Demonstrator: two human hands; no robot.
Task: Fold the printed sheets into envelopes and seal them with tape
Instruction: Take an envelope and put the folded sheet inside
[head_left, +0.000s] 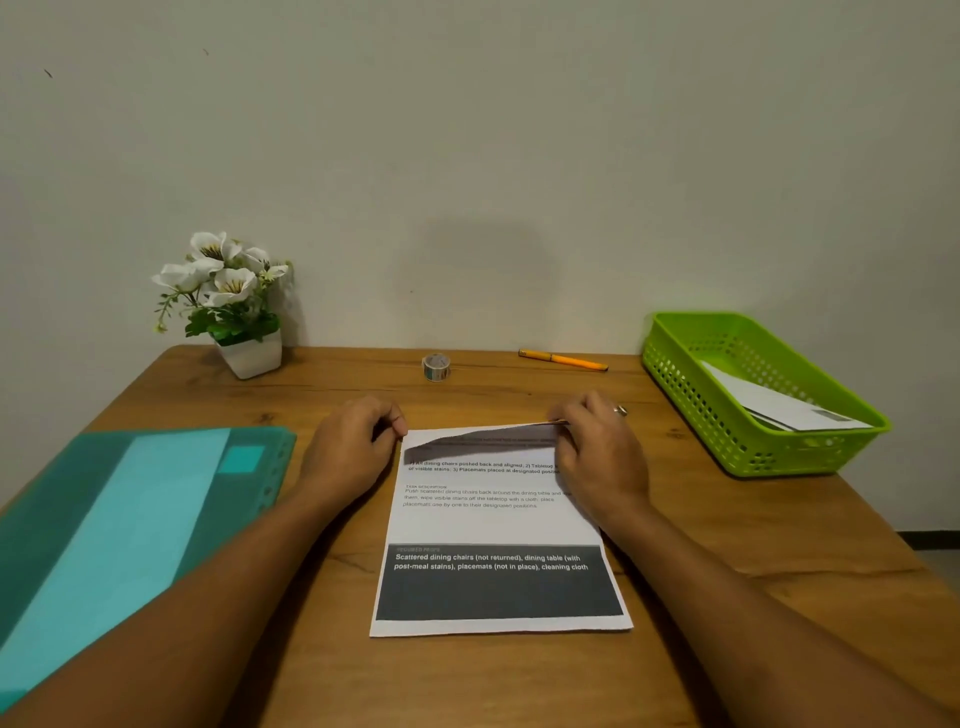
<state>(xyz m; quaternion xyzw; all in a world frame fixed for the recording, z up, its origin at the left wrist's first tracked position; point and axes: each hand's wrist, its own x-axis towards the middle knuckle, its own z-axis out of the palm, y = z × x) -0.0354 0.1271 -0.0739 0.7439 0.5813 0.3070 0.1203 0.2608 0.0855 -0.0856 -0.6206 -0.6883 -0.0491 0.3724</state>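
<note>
Left hand (353, 449), right hand (597, 452): each pinches a far corner of sheet (493, 525), 12 o'clock edge lifted | risk: uneven pull, crooked fold.

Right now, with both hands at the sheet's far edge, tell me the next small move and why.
Probably draw the lifted far edge toward you and lay it down square on the printed sheet. The left hand and right hand pinch its far corners, the edge is raised and shadows the text, and no crease shows yet.
</note>
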